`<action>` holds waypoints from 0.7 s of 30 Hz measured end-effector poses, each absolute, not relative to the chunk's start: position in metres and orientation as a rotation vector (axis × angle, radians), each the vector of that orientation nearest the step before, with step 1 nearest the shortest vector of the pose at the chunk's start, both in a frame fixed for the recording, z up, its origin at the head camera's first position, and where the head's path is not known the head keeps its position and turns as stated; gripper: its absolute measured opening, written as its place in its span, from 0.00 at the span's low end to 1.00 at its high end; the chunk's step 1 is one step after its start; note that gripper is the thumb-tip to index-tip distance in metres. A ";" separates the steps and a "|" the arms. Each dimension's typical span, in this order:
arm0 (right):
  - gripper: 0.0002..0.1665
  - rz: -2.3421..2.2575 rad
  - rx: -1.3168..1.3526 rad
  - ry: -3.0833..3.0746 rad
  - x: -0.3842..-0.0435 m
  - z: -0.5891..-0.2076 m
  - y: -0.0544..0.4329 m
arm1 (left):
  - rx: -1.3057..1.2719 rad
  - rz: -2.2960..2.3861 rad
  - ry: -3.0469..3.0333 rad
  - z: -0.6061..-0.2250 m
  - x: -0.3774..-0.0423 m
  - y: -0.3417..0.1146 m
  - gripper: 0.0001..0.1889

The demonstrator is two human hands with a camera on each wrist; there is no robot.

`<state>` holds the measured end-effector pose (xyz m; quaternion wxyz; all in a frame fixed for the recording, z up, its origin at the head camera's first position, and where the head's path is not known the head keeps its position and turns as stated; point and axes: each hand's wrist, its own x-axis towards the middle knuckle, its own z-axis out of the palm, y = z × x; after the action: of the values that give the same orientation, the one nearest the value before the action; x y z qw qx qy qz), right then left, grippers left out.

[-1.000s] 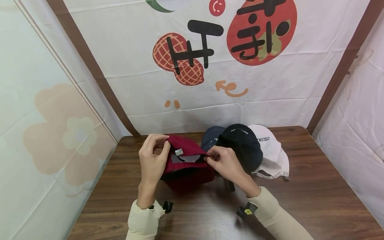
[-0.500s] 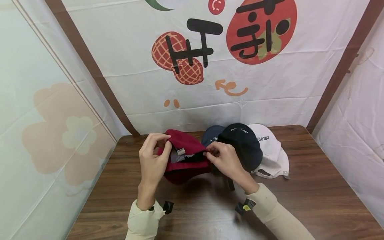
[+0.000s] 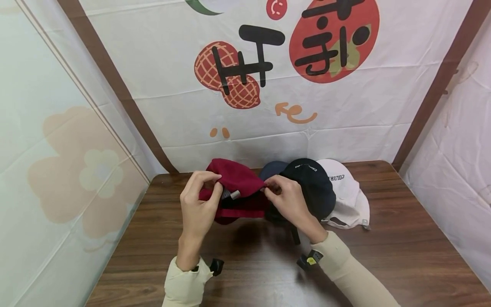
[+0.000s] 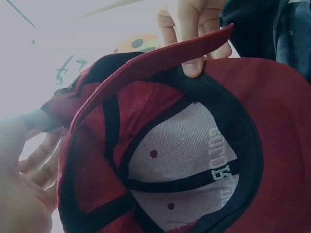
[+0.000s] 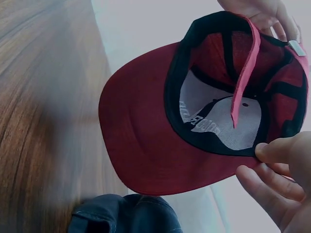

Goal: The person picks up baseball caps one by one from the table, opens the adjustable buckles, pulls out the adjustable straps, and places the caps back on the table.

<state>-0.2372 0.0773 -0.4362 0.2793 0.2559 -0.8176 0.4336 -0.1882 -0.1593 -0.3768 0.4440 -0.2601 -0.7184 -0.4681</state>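
A dark red baseball cap (image 3: 239, 177) is held up over the table between both hands. My left hand (image 3: 197, 202) pinches its edge on the left, close to the metal buckle (image 3: 235, 195). On the other side my right hand (image 3: 288, 198) pinches the rim near the brim, thumb on the black inner band, as the right wrist view shows. A red strap (image 4: 155, 58) hangs loose across the opening in both wrist views. Pale lining with back-to-front lettering (image 4: 221, 160) shows inside the crown. Most of the brim (image 5: 141, 121) is hidden in the head view.
Right of the red cap, a navy cap (image 3: 271, 169), a black cap (image 3: 308, 187) and a white cap (image 3: 347, 192) lie overlapping in a row on the wooden table (image 3: 402, 238). A printed cloth wall (image 3: 345, 128) rises behind the table; others stand at both sides.
The red cap has tilted and lifted, so more of its outer crown shows on top and less of its inside. My right hand has moved slightly up; both hands keep their pinch.
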 end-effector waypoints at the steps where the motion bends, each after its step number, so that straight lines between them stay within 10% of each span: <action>1: 0.05 1.158 0.686 -2.186 -0.238 -0.436 0.077 | -0.647 -1.160 -1.780 -0.377 -0.188 -0.159 0.11; 21: 0.04 1.083 0.669 -2.087 -0.252 -0.424 0.074 | -0.665 -1.143 -1.769 -0.373 -0.184 -0.160 0.10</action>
<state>-0.2521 0.0738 -0.4242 0.3416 0.2571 -0.8024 0.4164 -0.1841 -0.1601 -0.3730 0.4495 -0.2690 -0.7154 -0.4624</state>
